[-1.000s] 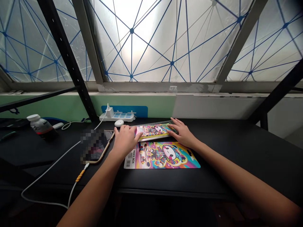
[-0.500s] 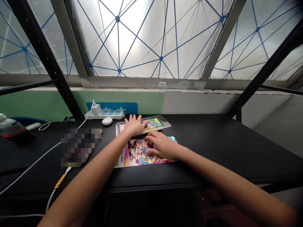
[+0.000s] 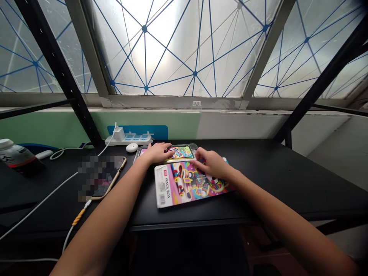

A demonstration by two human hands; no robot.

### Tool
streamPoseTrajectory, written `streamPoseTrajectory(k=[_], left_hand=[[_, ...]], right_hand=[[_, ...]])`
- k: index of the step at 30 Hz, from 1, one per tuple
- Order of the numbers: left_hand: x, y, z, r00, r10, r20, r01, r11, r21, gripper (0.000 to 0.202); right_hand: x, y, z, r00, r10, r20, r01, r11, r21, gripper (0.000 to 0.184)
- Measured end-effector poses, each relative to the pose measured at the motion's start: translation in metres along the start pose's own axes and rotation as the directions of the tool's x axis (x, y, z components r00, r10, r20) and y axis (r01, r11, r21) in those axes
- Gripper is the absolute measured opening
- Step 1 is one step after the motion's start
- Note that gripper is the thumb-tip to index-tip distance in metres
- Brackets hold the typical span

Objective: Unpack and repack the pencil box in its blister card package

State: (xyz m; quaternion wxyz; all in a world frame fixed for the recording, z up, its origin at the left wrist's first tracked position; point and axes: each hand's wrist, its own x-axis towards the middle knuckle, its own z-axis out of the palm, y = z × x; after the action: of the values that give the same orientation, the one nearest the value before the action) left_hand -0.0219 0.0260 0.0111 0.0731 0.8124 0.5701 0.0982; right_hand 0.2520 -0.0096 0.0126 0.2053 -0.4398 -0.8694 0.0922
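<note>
A colourful cartoon card sheet point(image 3: 181, 184) marked "PENCIL BOX" lies on the black desk point(image 3: 273, 180) in front of me. My right hand point(image 3: 211, 165) rests on its far right part, fingers curled over the far edge. Just behind it lies a colourful pencil box point(image 3: 181, 152) in clear plastic packaging. My left hand point(image 3: 156, 151) lies flat on the box's left end, fingers stretched out.
A phone on a white cable point(image 3: 43, 199) lies left of the sheet. A white power strip point(image 3: 129, 138) and a small white oval device point(image 3: 131, 147) sit by the wall. A white-capped bottle point(image 3: 13, 155) stands far left. Black shelf posts point(image 3: 57, 69) frame the window.
The card sheet has shifted and turned so its labelled end faces me more. My right hand moved from the sheet's middle to its far right edge. My left hand stays on the box.
</note>
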Motion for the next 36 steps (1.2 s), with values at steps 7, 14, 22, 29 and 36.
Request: streamPoseTrajectory(k=[7,14,22,29,36], left_hand=[[-0.007,0.011,-0.004,0.998,0.070,-0.008,-0.070,0.997,0.014,0.053],[-0.010,0.042,0.009,0.984,0.174,-0.039,-0.172,0.985,0.029,0.057],[-0.013,0.050,0.010,0.979,0.201,-0.022,-0.201,0.979,0.016,0.060],[-0.013,0.049,0.010,0.976,0.216,-0.016,-0.216,0.976,0.011,0.062],[-0.013,0.049,0.008,0.974,0.228,-0.013,-0.228,0.974,-0.010,0.060]], right_hand=[[-0.002,0.094,-0.040,0.957,0.265,0.118,-0.267,0.964,0.002,0.048],[0.000,0.090,-0.023,0.961,0.260,0.091,-0.267,0.961,0.075,0.044],[0.008,0.076,-0.010,0.963,0.221,0.154,-0.245,0.957,0.158,0.045],[0.005,0.101,-0.020,0.943,0.309,0.122,-0.326,0.931,0.161,0.050],[0.007,0.107,-0.021,0.942,0.311,0.125,-0.330,0.925,0.186,0.048]])
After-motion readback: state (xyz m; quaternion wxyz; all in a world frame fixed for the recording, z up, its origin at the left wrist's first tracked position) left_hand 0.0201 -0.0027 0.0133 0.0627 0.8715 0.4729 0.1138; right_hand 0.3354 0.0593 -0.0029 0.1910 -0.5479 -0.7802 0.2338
